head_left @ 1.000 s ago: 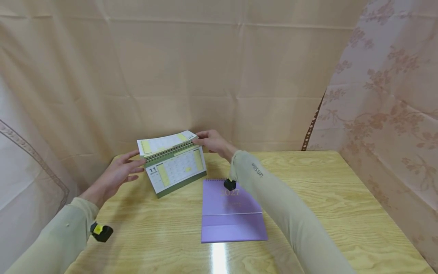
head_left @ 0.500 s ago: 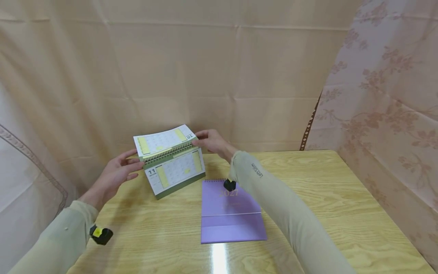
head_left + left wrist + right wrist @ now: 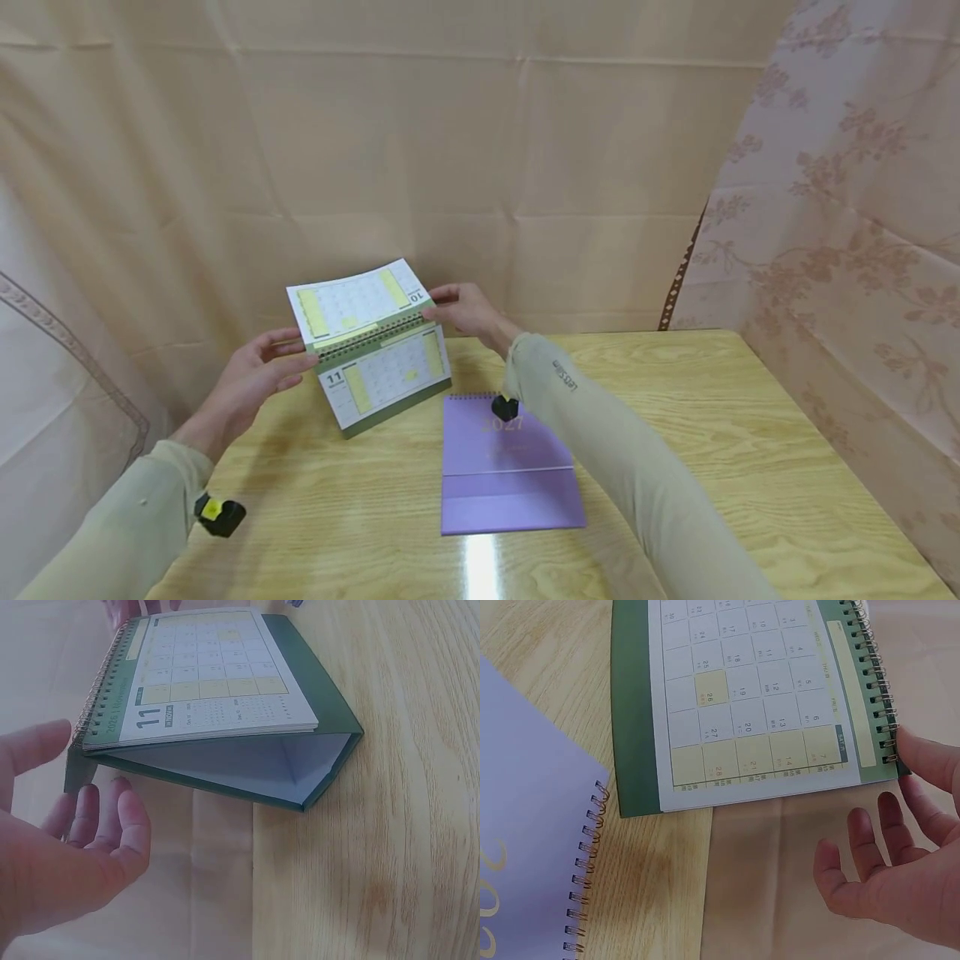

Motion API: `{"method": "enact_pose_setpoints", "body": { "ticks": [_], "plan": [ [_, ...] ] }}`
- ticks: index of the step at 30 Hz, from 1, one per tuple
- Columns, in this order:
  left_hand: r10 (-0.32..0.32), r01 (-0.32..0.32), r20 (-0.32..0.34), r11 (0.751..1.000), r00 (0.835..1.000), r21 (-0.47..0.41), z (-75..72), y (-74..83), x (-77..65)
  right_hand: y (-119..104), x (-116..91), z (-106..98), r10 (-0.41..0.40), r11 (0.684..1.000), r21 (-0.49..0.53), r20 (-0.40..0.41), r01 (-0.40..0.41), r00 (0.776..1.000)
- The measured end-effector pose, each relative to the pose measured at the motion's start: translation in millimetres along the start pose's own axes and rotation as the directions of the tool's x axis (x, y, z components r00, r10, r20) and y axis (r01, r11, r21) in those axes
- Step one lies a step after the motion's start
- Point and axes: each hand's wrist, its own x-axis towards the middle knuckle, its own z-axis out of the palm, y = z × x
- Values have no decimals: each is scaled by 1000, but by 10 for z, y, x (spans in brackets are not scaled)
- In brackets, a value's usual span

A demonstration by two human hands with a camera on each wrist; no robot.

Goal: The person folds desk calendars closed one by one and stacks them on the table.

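Observation:
A green spiral-bound desk calendar (image 3: pixel 386 371) stands tilted at the table's back left, its November page facing forward and its triangular stand hollow in the left wrist view. The October page (image 3: pixel 352 304) slopes up and back behind the spiral (image 3: pixel 94 697). My left hand (image 3: pixel 258 379) holds the left end of the calendar at the spiral, thumb in front and fingers behind; its other fingers are loosely bent. At the opposite end my right hand (image 3: pixel 468 315) pinches the spiral's corner between thumb and index finger, the remaining fingers spread below in the right wrist view.
A purple 2027 desk calendar (image 3: pixel 510 496) lies in front of the green one, partly under the right forearm (image 3: pixel 600 433). The wooden table (image 3: pixel 750 467) ends at beige curtains (image 3: pixel 480 167) behind, with a flowered curtain (image 3: pixel 847 208) at the right.
The October page behind the spiral has swung upward, showing more of its face. The green calendar's front has barely moved, and both hands stay at its ends.

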Motion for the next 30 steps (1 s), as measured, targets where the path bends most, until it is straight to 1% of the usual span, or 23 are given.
{"method": "enact_pose_setpoints", "body": {
  "ticks": [3,7,10,15,19,26,30],
  "plan": [
    [-5,6,-12,1000,1000,17,2,7,-23,18,10,5,-14,1000,14,-11,14,1000],
    [-8,9,-20,999,1000,52,4,24,-54,33,27,1,-55,998,41,-24,56,998],
    [-4,6,-19,997,1000,72,15,40,-73,33,22,-8,-76,996,35,-29,77,997],
    [-5,8,-31,994,1000,110,32,54,-87,25,-2,-15,-91,996,21,-36,92,995],
    [9,-3,-41,990,999,143,40,39,-84,30,-10,-17,-100,995,24,-33,100,994],
    [31,-22,-50,986,998,167,35,6,-65,26,-25,-46,-108,994,-4,-34,108,994],
    [33,-22,-55,982,998,188,17,-10,-55,22,-21,-57,-109,994,-12,-31,108,994]
  ]
}}
